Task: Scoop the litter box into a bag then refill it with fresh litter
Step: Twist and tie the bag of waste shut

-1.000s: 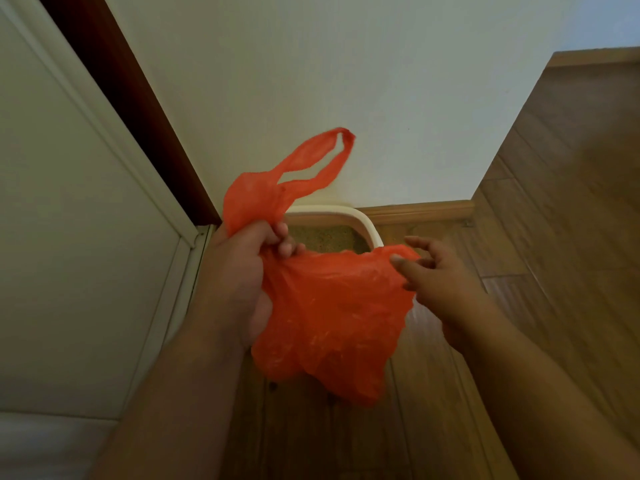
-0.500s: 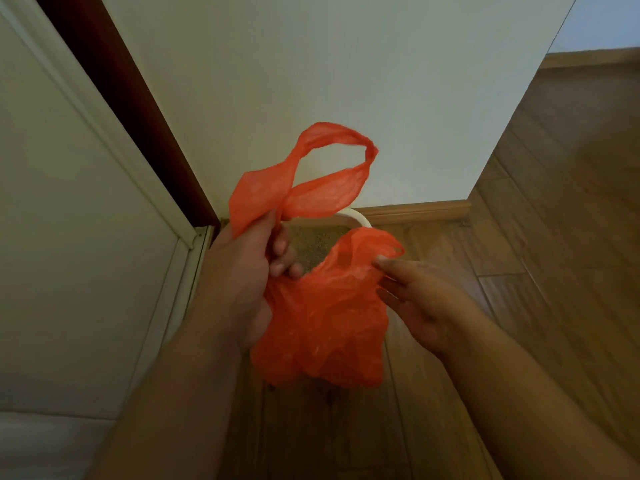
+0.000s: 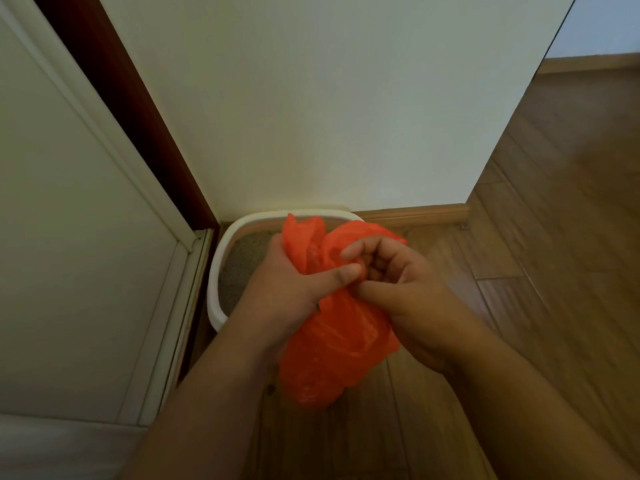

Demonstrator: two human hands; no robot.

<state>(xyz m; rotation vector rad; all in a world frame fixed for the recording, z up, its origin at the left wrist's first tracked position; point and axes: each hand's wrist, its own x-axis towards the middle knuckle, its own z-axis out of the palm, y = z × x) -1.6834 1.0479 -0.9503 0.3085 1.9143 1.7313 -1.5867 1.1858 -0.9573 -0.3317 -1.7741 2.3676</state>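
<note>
Two forearms enter from bottom edge, both bare to frame edge; no sleeve visible. Left hand [image 3: 291, 289] bare: no glove, no ring, no watch or band at wrist. Right hand [image 3: 401, 289] bare likewise: no glove, no jewellery seen. Nails short, unpainted where visible on left thumb and right fingertips. Dim warm light, slight blur; finer marks on either hand or forearm cannot be told. Rest of body out of view.
</note>
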